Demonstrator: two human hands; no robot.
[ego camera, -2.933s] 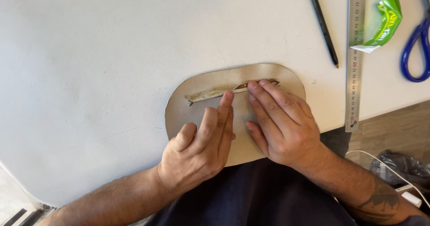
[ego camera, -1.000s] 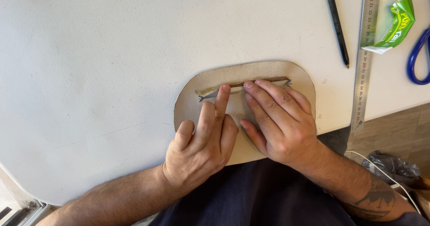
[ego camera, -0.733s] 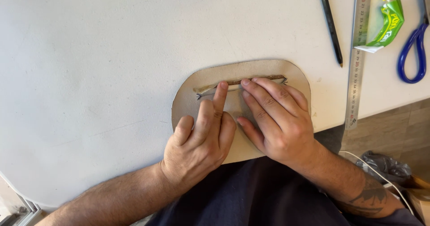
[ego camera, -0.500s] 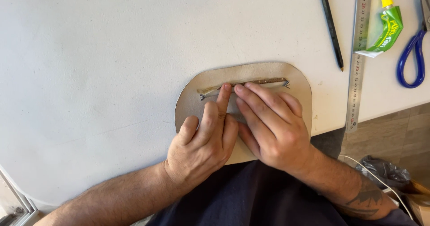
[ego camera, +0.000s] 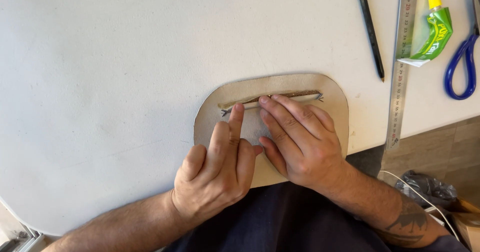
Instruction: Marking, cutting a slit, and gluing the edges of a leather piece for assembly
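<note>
tan leather piece (ego camera: pixel 330 89) | white table (ego camera: pixel 115 57) | blue-handled scissors (ego camera: pixel 462 62) | green tube (ego camera: pixel 434 32)

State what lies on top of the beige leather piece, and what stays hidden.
On the beige leather piece, both hands press: left hand, right hand, fingertips by a long slit. The leather beneath them is covered, as is the table underneath.

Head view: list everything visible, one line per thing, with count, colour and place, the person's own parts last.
table: one, white, fills most of the view
leather piece: one, tan, rounded, at the near table edge, a slit along its top
pen: one, black, upper right
ruler: one, steel, right of the pen
glue tube: one, green with yellow cap, right of the ruler
scissors: one pair, blue handles, far right
left hand: one, index finger pressing by the slit
right hand: one, fingers flat on the leather
</note>
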